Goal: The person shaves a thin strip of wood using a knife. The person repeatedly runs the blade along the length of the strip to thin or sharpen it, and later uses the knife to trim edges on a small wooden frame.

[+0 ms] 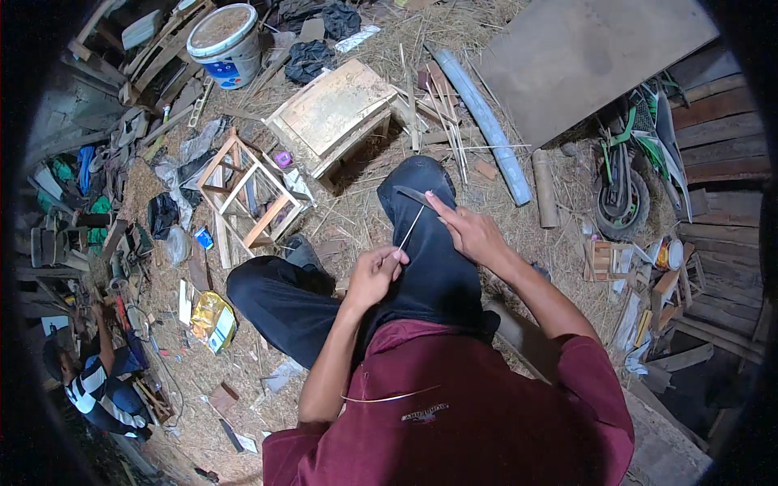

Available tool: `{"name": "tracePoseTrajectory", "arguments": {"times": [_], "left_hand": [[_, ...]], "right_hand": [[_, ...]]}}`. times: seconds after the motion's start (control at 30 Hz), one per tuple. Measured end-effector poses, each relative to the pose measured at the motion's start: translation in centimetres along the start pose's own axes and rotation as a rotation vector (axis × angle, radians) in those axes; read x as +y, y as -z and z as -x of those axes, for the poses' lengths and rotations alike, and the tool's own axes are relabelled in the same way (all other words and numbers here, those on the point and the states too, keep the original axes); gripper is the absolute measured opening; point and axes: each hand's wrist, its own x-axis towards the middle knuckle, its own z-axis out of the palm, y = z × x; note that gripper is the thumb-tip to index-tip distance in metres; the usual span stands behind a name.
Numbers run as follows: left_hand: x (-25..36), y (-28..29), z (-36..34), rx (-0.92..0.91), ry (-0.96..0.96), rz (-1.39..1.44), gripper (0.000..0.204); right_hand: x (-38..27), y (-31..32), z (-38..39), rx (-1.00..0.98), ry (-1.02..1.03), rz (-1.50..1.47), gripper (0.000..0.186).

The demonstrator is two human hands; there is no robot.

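Above my right thigh, my left hand (374, 278) pinches the lower end of a thin pale stick (412, 228) that slants up and to the right. My right hand (474, 233) is closed round a knife, its handle mostly hidden by the fingers and its dark blade (412, 194) pointing left. The index finger stretches along the knife. The stick's upper end meets the blade or passes just beneath it; I cannot tell which. A thin curved strip (393, 398) lies across the front of my maroon shirt (486, 405).
Ahead stand a wooden box-like piece (336, 105) and a small wooden frame (255, 190). A grey-blue pipe (486, 121), a large board (592, 61) and a motorbike (632, 162) are at right. Another person (97, 389) crouches at lower left. A white bucket (223, 49) stands far left.
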Motion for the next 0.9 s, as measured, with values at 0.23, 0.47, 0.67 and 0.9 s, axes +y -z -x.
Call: {"name": "tracePoseTrajectory", "arguments": {"times": [0.23, 0.47, 0.67, 0.9], "left_hand": [[1.0, -0.2, -0.7, 0.032, 0.039, 0.114, 0.026], [2.6, -2.3, -5.8, -0.009, 0.015, 0.126, 0.025], [0.9, -1.5, -2.9, -0.124, 0.069, 0.293, 0.024], [-0.5, 0.6, 1.9, -0.088, 0.075, 0.176, 0.027]], "right_hand": [[-0.8, 0.5, 0.2, 0.163, 0.088, -0.223, 0.061], [-0.2, -0.1, 0.2, -0.034, 0.003, -0.056, 0.065], [1.3, -0.3, 0.1, 0.068, 0.019, -0.177, 0.061], [1.2, -1.1, -0.1, 0.092, 0.005, -0.167, 0.059]]}}
